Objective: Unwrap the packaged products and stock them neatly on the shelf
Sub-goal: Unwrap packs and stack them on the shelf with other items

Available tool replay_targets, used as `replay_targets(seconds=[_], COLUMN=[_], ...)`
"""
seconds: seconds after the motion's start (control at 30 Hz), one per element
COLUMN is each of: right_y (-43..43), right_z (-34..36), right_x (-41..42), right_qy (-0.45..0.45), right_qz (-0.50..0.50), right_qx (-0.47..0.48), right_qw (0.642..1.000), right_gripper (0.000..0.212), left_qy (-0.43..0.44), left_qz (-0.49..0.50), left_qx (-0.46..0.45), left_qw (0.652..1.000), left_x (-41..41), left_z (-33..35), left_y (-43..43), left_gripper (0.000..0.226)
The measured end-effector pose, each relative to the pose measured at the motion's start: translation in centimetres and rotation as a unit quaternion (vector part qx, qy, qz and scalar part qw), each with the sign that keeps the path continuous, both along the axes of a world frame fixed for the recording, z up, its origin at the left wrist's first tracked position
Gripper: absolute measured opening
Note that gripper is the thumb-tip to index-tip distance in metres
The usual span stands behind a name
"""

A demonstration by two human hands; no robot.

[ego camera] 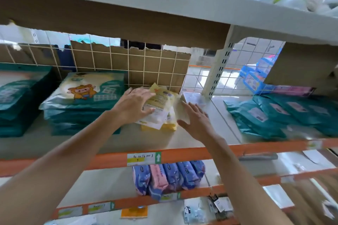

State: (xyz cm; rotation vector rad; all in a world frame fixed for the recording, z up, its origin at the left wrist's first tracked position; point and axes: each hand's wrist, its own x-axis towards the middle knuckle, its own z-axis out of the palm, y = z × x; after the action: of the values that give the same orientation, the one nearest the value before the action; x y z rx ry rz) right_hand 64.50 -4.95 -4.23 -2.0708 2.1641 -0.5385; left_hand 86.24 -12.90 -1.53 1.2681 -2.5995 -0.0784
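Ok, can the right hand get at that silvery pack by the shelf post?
Probably yes: the right hand is open, its fingers right at the silvery pack with nothing between; the shelf post just beside it may crowd the grip.

pale shelves (155, 141) with orange front rails (182, 154). a white wire grid (128, 65) backs them, cardboard (102, 60) behind it. daylight comes through at right.

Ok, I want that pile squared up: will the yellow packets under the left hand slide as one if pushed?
Probably not: the yellow packets lie fanned and askew, so top ones would likely slip over lower ones. Their glossy film looks slippery. They look like thin pouches, so probably light and floppy under the left hand.
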Motion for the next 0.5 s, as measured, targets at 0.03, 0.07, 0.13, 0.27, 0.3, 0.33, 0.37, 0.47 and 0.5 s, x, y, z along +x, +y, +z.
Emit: replay_targets(seconds=[0.03,0.07,0.13,0.27,0.3,0.33,0.37,0.47,0.5], right_y=[-0.2,-0.3,-0.6,-0.8,-0.9,-0.9,-0.9,-1.0,-1.1], right_z=[-0.3,-0.6,-1.1,-2.5,-2.8,-3.0,-3.1,-3.3,-3.3], right_x=[-1.0,-1.9,-3.5,-5.6,-6.0,-6.3,-6.5,-6.8,-6.8], right_qy=[-0.006,-0.012,-0.026,-0.037,-0.042,-0.049,-0.056,-0.068,-0.072], right_qz=[0.008,0.017,0.037,0.067,0.073,0.076,0.078,0.087,0.091], right_qx=[-0.007,-0.014,-0.019,0.006,0.010,0.013,0.017,0.019,0.016], right_qw=[1.000,1.000,0.999,0.997,0.996,0.996,0.995,0.994,0.993], right_gripper=[0.069,0.069,0.069,0.068,0.068,0.068,0.067,0.066,0.065], left_qy=[0.004,0.011,-0.005,-0.079,-0.080,-0.070,-0.053,0.045,0.071], left_qz=[-0.010,-0.021,-0.032,0.004,0.018,0.024,0.025,0.002,0.001], left_qx=[0.006,0.028,0.105,0.126,0.115,0.101,0.086,0.045,0.041], left_qw=[1.000,0.999,0.994,0.989,0.990,0.992,0.995,0.998,0.997], left_x=[-0.7,-1.3,-2.1,-2.8,-2.9,-3.0,-3.1,-3.0,-3.0], left_z=[-0.4,-0.8,-1.9,-5.1,-5.7,-6.2,-6.4,-6.6,-6.3], left_y=[0.0,0.2,0.4,0.7,0.9,1.1,1.4,1.5,1.7], left_gripper=[0.064,0.068,0.087,0.103,0.093,0.085,0.077,0.060,0.049])
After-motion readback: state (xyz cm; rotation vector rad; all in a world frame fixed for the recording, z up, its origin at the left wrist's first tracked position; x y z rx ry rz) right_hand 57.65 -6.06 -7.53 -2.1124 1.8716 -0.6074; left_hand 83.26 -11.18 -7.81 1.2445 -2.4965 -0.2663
